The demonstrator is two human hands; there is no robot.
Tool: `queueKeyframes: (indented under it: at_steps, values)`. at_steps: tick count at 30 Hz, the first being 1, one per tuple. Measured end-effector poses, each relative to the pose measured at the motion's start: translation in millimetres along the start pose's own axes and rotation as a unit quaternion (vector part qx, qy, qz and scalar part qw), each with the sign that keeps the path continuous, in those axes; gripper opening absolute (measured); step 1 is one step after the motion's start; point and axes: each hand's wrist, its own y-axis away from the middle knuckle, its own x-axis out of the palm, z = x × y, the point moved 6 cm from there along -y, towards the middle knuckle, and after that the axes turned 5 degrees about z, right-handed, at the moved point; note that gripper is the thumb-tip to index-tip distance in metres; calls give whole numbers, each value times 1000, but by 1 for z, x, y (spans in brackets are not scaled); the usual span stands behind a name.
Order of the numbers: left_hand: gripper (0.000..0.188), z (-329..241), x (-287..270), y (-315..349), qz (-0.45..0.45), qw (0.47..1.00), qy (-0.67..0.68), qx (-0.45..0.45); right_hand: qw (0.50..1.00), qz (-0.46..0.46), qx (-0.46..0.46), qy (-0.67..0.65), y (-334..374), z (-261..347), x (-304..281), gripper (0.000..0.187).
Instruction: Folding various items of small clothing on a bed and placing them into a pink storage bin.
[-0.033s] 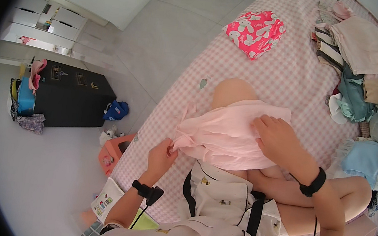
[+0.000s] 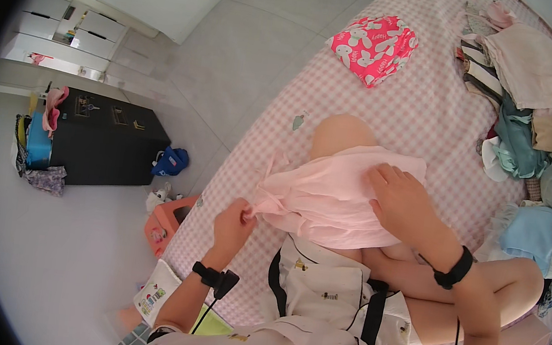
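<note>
A light pink garment (image 2: pixel 328 196) of thin gathered cloth lies across my lap, partly over one bare knee. At its left end, the fingers of my left hand (image 2: pixel 233 226) are closed on a narrow, bunched piece of the cloth. Across the right part of the garment rests my right hand (image 2: pixel 400 198), its fingers stretched out and lying flat on the fabric. The garment's kind cannot be made out in this spread, gathered state.
I sit on a bed with a pink checked sheet (image 2: pixel 249 169). A bright pink rabbit-print cloth bundle (image 2: pixel 374 50) lies ahead. Piled clothes (image 2: pixel 523 127) line the right side. Off the bed's left edge stand a coral-coloured box (image 2: pixel 166 224) and a black cabinet (image 2: pixel 111 142).
My left hand has shifted slightly left and away from me, its fingers drawn closer together on the cloth. My right hand and the garment have barely moved.
</note>
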Motion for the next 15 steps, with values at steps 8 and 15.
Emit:
queueKeyframes:
  at_steps: [8,15]
  values:
    - [31,6,11,8,-16,950,-226,214,993,-92,55,-48,12,21,30,47]
    - [40,71,59,38,-68,783,583,-207,968,-135,92,-189,22,27,17,53]
